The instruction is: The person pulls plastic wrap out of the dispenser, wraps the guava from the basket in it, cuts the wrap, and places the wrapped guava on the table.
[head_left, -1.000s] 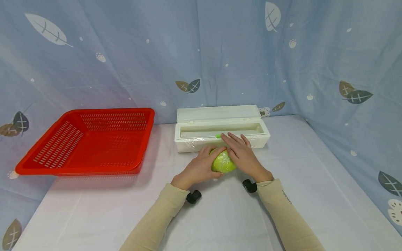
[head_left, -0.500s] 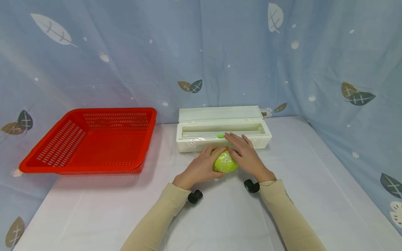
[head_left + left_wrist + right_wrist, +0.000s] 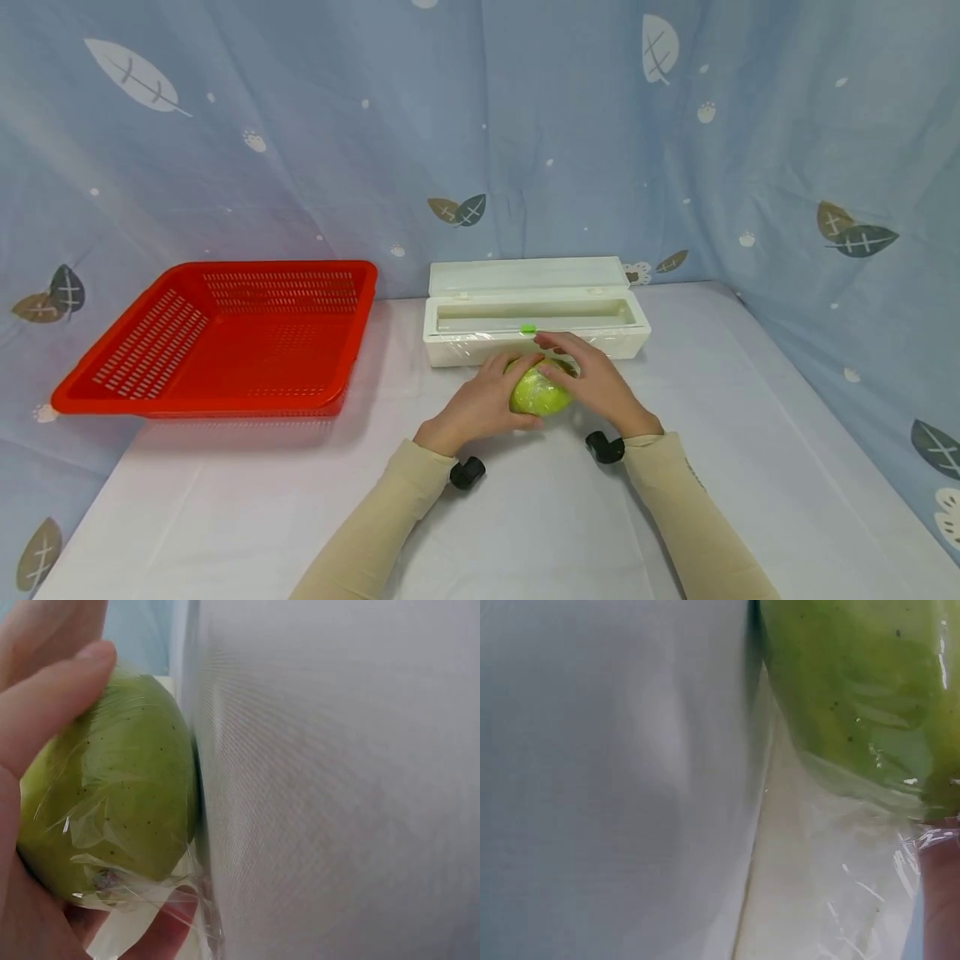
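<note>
Two changes are seen at the right hand (image 3: 600, 387): its fingers have been drawn back from the front edge of the open white box (image 3: 455, 352), and they have been bent. By that, the green slider (image 3: 528, 329) on the edge is left uncovered. Film (image 3: 847, 885) is seen round the green fruit (image 3: 540, 393) and running on toward the box, so wrapping is judged unfinished, with no cut made.

The fruit is gripped by the left hand (image 3: 487, 400), fingers over the top, thumb on the near side. It is placed just in front of the box, low over the white table (image 3: 555, 508); contact seems likely. The right thumb is laid over the fruit; whether film is pinched there can't be told, fingertips being poorly shown.
</note>
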The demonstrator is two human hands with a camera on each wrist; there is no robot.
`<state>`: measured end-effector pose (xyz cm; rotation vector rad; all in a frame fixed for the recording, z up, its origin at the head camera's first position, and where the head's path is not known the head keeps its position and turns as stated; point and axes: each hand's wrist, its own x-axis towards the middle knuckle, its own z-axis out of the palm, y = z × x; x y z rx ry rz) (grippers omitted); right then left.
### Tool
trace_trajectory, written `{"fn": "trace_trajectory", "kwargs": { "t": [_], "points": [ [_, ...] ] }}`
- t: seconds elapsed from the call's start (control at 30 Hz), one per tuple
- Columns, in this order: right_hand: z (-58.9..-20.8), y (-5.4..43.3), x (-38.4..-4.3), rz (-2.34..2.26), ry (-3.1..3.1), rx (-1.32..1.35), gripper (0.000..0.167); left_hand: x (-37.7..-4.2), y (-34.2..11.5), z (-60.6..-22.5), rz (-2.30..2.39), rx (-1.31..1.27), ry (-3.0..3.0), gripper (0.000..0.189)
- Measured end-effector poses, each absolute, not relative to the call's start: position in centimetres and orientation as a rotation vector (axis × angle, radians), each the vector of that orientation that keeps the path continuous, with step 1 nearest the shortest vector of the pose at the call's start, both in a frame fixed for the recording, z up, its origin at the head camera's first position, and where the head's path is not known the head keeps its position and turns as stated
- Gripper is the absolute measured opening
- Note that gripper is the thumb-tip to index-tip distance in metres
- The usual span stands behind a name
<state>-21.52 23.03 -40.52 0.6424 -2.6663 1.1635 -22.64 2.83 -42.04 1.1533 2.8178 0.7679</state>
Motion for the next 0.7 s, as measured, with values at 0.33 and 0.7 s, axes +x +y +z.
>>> {"fn": "trace_trajectory", "kwargs": {
  "t": [0.33, 0.7],
  "points": [
    [-41.2, 22.51, -21.37, 1.203, -2.798, 0.715, 0.077, -22.97, 3.03, -42.43, 0.927, 1.082, 2.774, 0.093],
    [-41.31, 22.55, -21.7, 1.071, -2.842, 0.824, 0.09, -23.52, 2.12, -42.24, 0.998, 1.08, 2.63, 0.097]
  ]
}}
